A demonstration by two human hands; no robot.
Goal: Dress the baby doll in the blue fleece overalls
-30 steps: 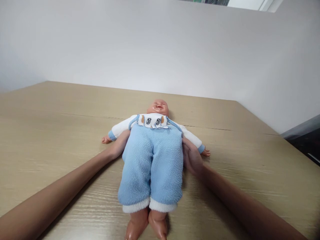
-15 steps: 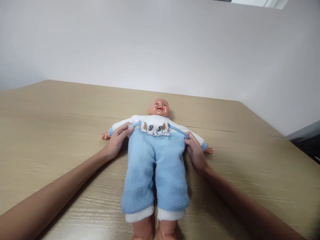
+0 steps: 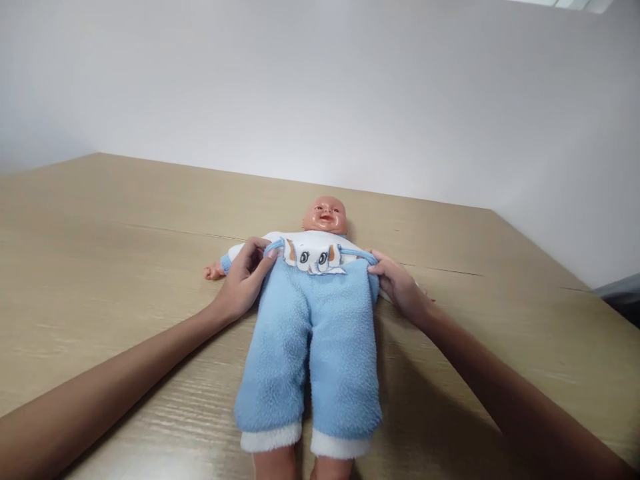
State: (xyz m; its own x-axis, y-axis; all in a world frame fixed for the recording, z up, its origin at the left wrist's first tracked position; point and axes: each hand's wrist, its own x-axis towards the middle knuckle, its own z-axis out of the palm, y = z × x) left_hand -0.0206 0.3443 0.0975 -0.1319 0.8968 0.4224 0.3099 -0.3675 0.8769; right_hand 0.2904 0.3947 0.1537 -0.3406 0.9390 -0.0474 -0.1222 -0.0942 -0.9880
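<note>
Blue overalls (image 3: 343, 340) on the doll (image 3: 325, 219): left hand (image 3: 245, 277) and right hand (image 3: 400, 287) clamp their fingers on the straps (image 3: 357, 253) beside its chest. Even, gentle tension should work best!

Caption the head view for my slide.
Left hand and right hand pinch the blue overalls of a doll lying face-up on a table.

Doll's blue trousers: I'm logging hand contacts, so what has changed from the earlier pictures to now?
The left hand and right hand moved up from the sides of the trousers and now grip their top corners by the blue straps. The doll stays on its back on the table, still dressed.
</note>
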